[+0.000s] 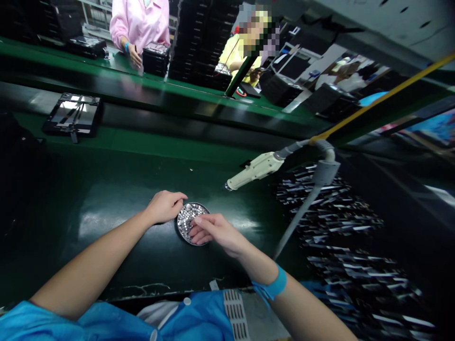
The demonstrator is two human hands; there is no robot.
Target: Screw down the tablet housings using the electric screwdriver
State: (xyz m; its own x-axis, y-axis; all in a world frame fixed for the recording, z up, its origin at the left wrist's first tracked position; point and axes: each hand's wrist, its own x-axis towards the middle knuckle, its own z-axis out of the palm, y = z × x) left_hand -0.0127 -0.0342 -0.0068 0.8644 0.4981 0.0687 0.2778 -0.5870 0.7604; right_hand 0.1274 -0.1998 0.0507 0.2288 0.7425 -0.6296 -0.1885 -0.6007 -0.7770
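A round metal dish (180, 235) full of small shiny metal pieces, possibly screws, sits on the green workbench in front of me. My left hand (164, 207) lies at the dish's upper left rim, its fingers curled with the thumb and forefinger against the edge. Over the dish's right side is my right hand (215, 230), wearing a blue wrist strap (275, 282). Its fingertips reach down among the pieces, thumb close to the bent fingers. Whatever lies between those fingertips is too small to make out.
A pale electric screwdriver (254, 171) hangs from a grey stand (302, 213) beyond my right hand. Many dark, shiny strip-like parts (337, 213) lie at the right. A black framed panel (74, 116) rests at the back left. Across the line, people (140, 23) work beside black stacks (202, 42).
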